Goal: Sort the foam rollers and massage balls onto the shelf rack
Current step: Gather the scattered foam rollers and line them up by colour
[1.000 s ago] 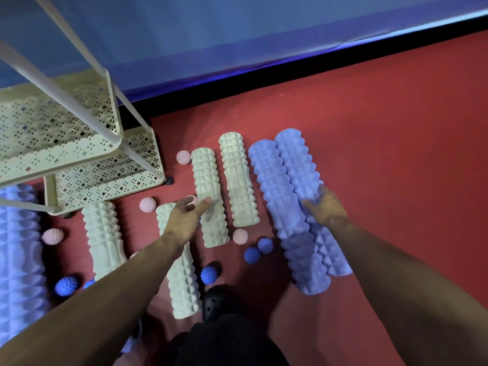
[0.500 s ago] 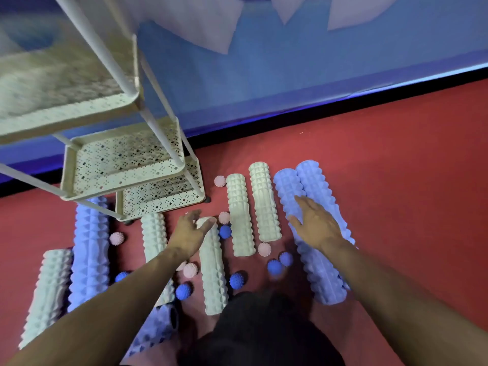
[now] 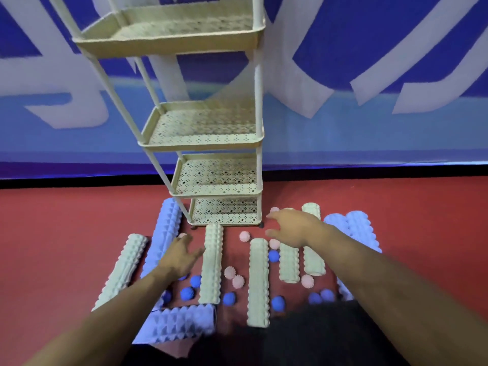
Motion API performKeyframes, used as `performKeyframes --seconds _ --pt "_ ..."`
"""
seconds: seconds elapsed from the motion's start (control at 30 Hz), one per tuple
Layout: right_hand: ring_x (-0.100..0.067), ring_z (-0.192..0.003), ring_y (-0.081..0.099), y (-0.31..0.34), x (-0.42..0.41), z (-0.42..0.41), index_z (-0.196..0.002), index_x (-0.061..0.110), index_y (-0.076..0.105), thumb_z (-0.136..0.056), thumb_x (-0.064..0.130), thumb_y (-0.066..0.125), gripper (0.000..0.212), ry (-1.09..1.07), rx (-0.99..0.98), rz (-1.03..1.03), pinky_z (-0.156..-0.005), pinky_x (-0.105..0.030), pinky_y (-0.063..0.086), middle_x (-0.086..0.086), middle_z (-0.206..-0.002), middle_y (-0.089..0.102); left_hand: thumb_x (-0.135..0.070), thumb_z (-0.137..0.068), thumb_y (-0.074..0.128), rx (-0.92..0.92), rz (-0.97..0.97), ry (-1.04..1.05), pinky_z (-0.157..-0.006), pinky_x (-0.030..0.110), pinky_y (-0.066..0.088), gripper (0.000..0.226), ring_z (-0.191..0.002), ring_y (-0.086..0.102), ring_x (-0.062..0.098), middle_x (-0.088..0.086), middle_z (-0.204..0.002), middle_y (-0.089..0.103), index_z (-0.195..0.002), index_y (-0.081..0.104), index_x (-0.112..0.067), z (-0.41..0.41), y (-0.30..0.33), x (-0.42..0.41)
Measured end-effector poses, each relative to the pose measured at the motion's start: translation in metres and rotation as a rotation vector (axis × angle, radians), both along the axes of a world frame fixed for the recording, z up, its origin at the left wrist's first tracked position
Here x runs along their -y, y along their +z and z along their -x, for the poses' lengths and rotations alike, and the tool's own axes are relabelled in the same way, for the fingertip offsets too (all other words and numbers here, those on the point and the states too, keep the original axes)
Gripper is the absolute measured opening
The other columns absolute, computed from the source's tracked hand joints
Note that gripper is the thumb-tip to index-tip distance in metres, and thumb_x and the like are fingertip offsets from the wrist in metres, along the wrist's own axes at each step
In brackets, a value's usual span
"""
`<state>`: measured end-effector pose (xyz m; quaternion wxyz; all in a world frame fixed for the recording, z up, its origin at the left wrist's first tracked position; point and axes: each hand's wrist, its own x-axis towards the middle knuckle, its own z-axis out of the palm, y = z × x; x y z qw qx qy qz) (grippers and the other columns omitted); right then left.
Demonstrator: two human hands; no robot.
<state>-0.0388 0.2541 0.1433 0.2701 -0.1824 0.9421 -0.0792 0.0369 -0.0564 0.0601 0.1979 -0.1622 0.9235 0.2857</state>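
Both hands, left (image 3: 182, 256) and right (image 3: 293, 228), spread empty over rollers (image 3: 211, 262) and balls (image 3: 244, 236) scattered before the rack (image 3: 200, 145).

A cream shelf rack (image 3: 253, 143) with four perforated trays stands upright on the red floor against the blue wall, every visible tray bare. In front of it, ridged foam rollers lie flat: a pale green roller (image 3: 211, 262) just below the bottom tray, another (image 3: 258, 282) to its right, two more (image 3: 289, 262) (image 3: 313, 256) further right, and one (image 3: 122, 268) angled at far left. Lilac rollers lie left of the rack (image 3: 162, 239), at bottom left (image 3: 182, 322) and far right (image 3: 361, 231). Spiky pink balls (image 3: 244, 236) and blue balls (image 3: 187, 293) sit scattered between them
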Motion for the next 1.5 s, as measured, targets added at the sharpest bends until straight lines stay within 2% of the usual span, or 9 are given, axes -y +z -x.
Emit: performKeyframes --seconds 0.2,0.3,0.4,0.5,0.63,0.73,1.27,1.37,1.5 --pt "-0.026 -0.134 0.049 -0.037 0.075 0.008 -0.147 0.021 0.046 -0.097 0.054 0.050 0.060 0.112 0.194 -0.069 -0.108 -0.038 0.041 -0.003 -0.150 0.050 -0.037 -0.095 0.063 0.265 0.002 0.040 -0.089 0.030 0.042 0.031 -0.107 0.060 0.026 0.011 -0.118 0.064 -0.116 0.056 -0.015 -0.011 -0.041 0.063" --pt "-0.024 -0.134 0.048 -0.062 0.103 0.007 -0.148 0.022 0.045 -0.097 0.055 0.050 0.061 0.132 0.255 -0.064 -0.110 -0.039 0.040 -0.002 -0.151 0.048 -0.046 -0.092 0.064 0.321 0.004 0.025 -0.083 0.032 0.044 0.034 -0.099 0.060 0.027 0.007 -0.110 0.064 -0.104 0.052 -0.017 -0.014 -0.067 0.085" --pt "-0.026 -0.134 0.049 -0.086 0.122 -0.001 -0.147 0.023 0.046 -0.098 0.054 0.050 0.059 0.145 0.306 -0.067 -0.109 -0.038 0.040 -0.003 -0.150 0.049 -0.058 -0.078 0.067 0.399 -0.002 -0.041 -0.092 0.036 0.046 0.060 -0.109 0.059 0.026 0.009 -0.128 0.059 -0.122 0.053 -0.019 -0.018 -0.102 0.096" --pt "-0.026 -0.132 0.051 -0.111 0.132 -0.008 -0.146 0.024 0.047 -0.096 0.056 0.051 0.059 0.143 0.353 -0.058 -0.107 -0.036 0.041 -0.002 -0.147 0.053 -0.042 -0.091 0.069 0.479 -0.015 -0.159 -0.091 0.022 0.037 0.067 -0.122 0.052 0.023 0.005 -0.143 0.047 -0.147 0.040 -0.019 -0.028 -0.118 0.087" --pt "-0.025 -0.129 0.052 -0.144 0.135 -0.018 -0.144 0.025 0.048 -0.096 0.056 0.052 0.058 0.136 0.418 -0.064 -0.105 -0.034 0.042 -0.001 -0.144 0.055 -0.036 -0.088 0.072 0.537 0.013 -0.324 -0.110 0.029 0.036 0.072 -0.135 0.047 0.023 0.004 -0.149 0.047 -0.150 0.040 -0.020 -0.046 -0.149 0.078" --pt "-0.023 -0.135 0.048 -0.158 0.133 -0.025 -0.151 0.027 0.040 -0.097 0.057 0.050 0.063 0.135 0.440 -0.054 -0.109 -0.032 0.039 0.000 -0.150 0.051 -0.044 -0.077 0.075 0.595 0.083 -0.437 -0.102 0.038 0.046 0.070 -0.120 0.056 0.025 0.006 -0.138 0.056 -0.140 0.050 -0.025 -0.058 -0.173 0.078" --pt "-0.021 -0.128 0.053 -0.200 0.130 -0.038 -0.143 0.032 0.046 -0.095 0.060 0.049 0.056 0.062 0.519 0.011 -0.107 -0.038 0.043 0.002 -0.144 0.054 -0.078 -0.051 0.068 0.555 0.200 -0.641 -0.094 0.039 0.047 0.092 -0.111 0.057 0.028 0.003 -0.126 0.053 -0.127 0.050 -0.030 -0.068 -0.216 0.076" --pt "-0.024 -0.117 0.058 -0.186 0.133 -0.035 -0.131 0.027 0.053 -0.097 0.056 0.050 0.045 0.064 0.511 0.021 -0.100 -0.040 0.047 0.000 -0.133 0.060 -0.080 -0.045 0.066 0.546 0.127 -0.646 -0.088 0.038 0.054 0.087 -0.100 0.060 0.020 -0.004 -0.114 0.056 -0.119 0.054 -0.036 -0.061 -0.195 0.072" --pt "-0.024 -0.122 0.057 -0.161 0.135 -0.031 -0.137 0.025 0.054 -0.098 0.050 0.053 0.047 0.033 0.478 0.092 -0.105 -0.042 0.045 0.001 -0.135 0.061 -0.069 -0.058 0.073 0.481 -0.021 -0.547 -0.087 0.035 0.054 0.064 -0.095 0.062 0.016 -0.005 -0.105 0.064 -0.109 0.063 -0.032 -0.039 -0.154 0.063"
